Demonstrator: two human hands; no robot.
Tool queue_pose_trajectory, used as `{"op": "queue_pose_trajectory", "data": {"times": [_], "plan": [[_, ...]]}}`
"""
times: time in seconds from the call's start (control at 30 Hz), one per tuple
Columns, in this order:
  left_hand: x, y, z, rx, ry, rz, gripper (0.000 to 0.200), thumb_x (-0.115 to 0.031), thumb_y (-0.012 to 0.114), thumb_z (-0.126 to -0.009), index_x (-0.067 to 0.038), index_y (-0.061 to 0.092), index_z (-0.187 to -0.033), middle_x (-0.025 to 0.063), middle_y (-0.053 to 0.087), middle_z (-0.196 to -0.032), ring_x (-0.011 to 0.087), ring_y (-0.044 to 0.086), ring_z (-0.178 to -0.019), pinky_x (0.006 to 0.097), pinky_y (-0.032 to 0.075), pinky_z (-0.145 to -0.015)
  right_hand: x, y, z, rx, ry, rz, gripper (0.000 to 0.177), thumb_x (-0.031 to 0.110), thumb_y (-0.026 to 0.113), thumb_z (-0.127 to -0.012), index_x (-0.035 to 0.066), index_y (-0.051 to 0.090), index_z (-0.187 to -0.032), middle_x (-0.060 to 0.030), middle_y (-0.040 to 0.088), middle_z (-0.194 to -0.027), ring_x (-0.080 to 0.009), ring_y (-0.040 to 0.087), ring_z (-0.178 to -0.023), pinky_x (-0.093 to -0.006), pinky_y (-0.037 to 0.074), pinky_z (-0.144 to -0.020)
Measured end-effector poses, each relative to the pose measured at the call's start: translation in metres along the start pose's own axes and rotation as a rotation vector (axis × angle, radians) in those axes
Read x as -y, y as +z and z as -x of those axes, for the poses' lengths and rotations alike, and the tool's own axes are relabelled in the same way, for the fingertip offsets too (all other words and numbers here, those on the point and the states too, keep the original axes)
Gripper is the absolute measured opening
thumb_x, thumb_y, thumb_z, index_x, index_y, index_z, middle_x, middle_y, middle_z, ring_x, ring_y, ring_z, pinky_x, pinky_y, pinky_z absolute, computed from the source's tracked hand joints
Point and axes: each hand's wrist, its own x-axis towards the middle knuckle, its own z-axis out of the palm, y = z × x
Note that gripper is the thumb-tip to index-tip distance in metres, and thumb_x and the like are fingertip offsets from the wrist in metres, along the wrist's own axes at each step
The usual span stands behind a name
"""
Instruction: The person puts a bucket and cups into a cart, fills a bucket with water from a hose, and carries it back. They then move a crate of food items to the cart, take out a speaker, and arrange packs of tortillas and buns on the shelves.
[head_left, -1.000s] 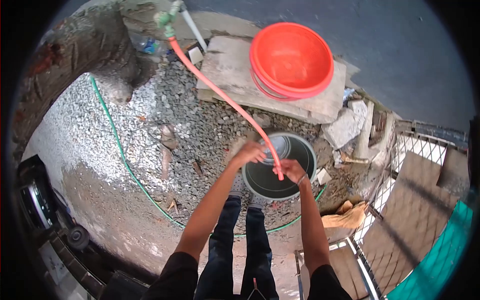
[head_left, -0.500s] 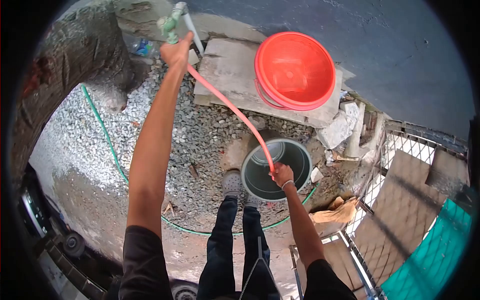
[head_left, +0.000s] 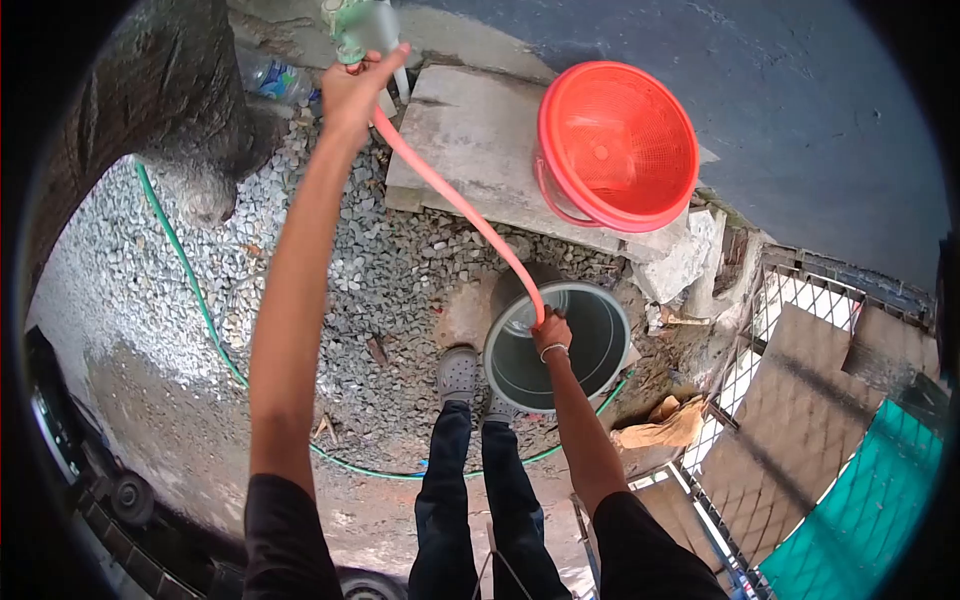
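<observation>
A pink hose runs from beside the tap down to a grey bucket. My left hand is at the hose's upper end, just below the green tap; it seems closed around the hose, with the thumb raised and some fingers hidden. Wrapped around the lower end, my right hand holds the hose over the bucket's opening. The bucket stands on the gravel in front of my feet, and its inside looks dark.
A red bucket with a basket-like inside rests on a concrete slab. A green hose curves across the gravel behind my feet. A tree trunk rises at left; a metal grille with brown boards lies right.
My right hand has shifted slightly left and up with the hose's lower end. My left thumb now reaches further out beside the tap. The whole view has moved a little.
</observation>
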Motion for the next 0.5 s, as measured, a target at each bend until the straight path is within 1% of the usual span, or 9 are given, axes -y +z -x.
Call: {"op": "queue_pose_trajectory", "data": {"times": [0.07, 0.1, 0.17, 0.23, 0.33, 0.37, 0.4, 0.47, 0.5], "plan": [[0.031, 0.017, -0.002, -0.252, 0.146, 0.104, 0.040, -0.025, 0.084, -0.064, -0.001, 0.055, -0.077, 0.0029, 0.056, -0.071, 0.0102, 0.050, -0.064, 0.0254, 0.044, -0.060, 0.009, -0.011, 0.014, 0.125, 0.046, -0.086, 0.059, 0.022, 0.082, -0.063, 0.008, 0.050, -0.110, -0.0135, 0.054, -0.114, -0.0338, 0.054, -0.106, -0.0417, 0.050, -0.087], [0.032, 0.015, -0.003, -0.270, 0.052, -0.042, 0.040, -0.026, 0.083, -0.063, 0.002, 0.057, -0.075, 0.0039, 0.058, -0.070, 0.0111, 0.051, -0.062, 0.0269, 0.045, -0.060, -0.001, -0.007, 0.023, 0.076, -0.141, -0.133, 0.086, 0.026, 0.088, -0.052, 0.010, 0.044, -0.124, -0.0148, 0.046, -0.122, -0.0359, 0.043, -0.117, -0.0440, 0.042, -0.098], [0.026, 0.012, -0.006, -0.298, -0.047, -0.180, 0.041, -0.028, 0.082, -0.062, 0.004, 0.058, -0.073, 0.0049, 0.059, -0.069, 0.0120, 0.052, -0.061, 0.0283, 0.045, -0.059, -0.023, -0.020, 0.052, -0.054, 0.006, -0.252, 0.099, 0.030, 0.090, -0.046, 0.011, 0.040, -0.130, -0.0161, 0.043, -0.125, -0.0359, 0.036, -0.123, -0.0464, 0.037, -0.101], [0.013, 0.008, -0.011, -0.304, -0.127, -0.154, 0.039, -0.029, 0.079, -0.062, 0.005, 0.058, -0.066, 0.0038, 0.058, -0.061, 0.0141, 0.052, -0.055, 0.0320, 0.046, -0.058, -0.039, -0.052, 0.090, -0.381, 0.063, -0.114, 0.102, 0.035, 0.091, -0.042, 0.010, 0.041, -0.127, -0.0175, 0.043, -0.125, -0.0360, 0.040, -0.119, -0.0478, 0.039, -0.097], [0.024, 0.006, -0.019, -0.264, -0.124, -0.088, 0.037, -0.029, 0.078, -0.064, 0.003, 0.060, -0.063, 0.0017, 0.054, -0.055, 0.0146, 0.051, -0.050, 0.0321, 0.045, -0.053, -0.107, -0.014, 0.117, -0.637, 0.774, -0.109, 0.105, 0.041, 0.091, -0.043, 0.010, 0.038, -0.128, -0.0168, 0.044, -0.124, -0.0373, 0.046, -0.113, -0.0479, 0.042, -0.095], [0.027, 0.004, -0.021, -0.262, -0.125, -0.089, 0.037, -0.029, 0.078, -0.064, 0.003, 0.060, -0.063, 0.0017, 0.054, -0.055, 0.0146, 0.051, -0.050, 0.0321, 0.045, -0.053, -0.141, 0.014, 0.112, -0.333, 1.091, -0.332, 0.087, 0.033, 0.084, -0.063, 0.010, 0.034, -0.131, -0.0172, 0.044, -0.126, -0.0387, 0.049, -0.111, -0.0526, 0.047, -0.089], [0.029, 0.001, -0.024, -0.185, -0.142, -0.007, 0.033, -0.027, 0.077, -0.066, 0.000, 0.059, -0.061, 0.0003, 0.051, -0.053, 0.0128, 0.048, -0.048, 0.0303, 0.042, -0.049, -0.153, 0.026, 0.121, -0.331, 1.092, -0.334, 0.087, 0.033, 0.084, -0.063, 0.010, 0.034, -0.131, -0.0172, 0.044, -0.126, -0.0387, 0.049, -0.111, -0.0526, 0.047, -0.089], [0.028, -0.001, -0.022, -0.102, -0.162, 0.061, 0.031, -0.025, 0.076, -0.068, -0.002, 0.058, -0.060, -0.0010, 0.048, -0.052, 0.0110, 0.045, -0.045, 0.0286, 0.039, -0.045, -0.163, 0.049, 0.136, 0.154, 0.671, -1.569, 0.057, 0.017, 0.067, -0.082, 0.004, 0.037, -0.129, -0.0166, 0.048, -0.121, -0.0383, 0.053, -0.107, -0.0571, 0.050, -0.084], [0.024, 0.000, -0.020, -0.063, -0.173, 0.189, 0.024, -0.017, 0.071, -0.075, -0.007, 0.054, -0.061, -0.0047, 0.041, -0.050, 0.0077, 0.035, -0.043, 0.0264, 0.029, -0.043, -0.163, 0.062, 0.133, 0.161, 0.673, -1.574, 0.057, 0.017, 0.067, -0.082, 0.004, 0.037, -0.129, -0.0166, 0.048, -0.121, -0.0383, 0.053, -0.107, -0.0571, 0.050, -0.084]]}}
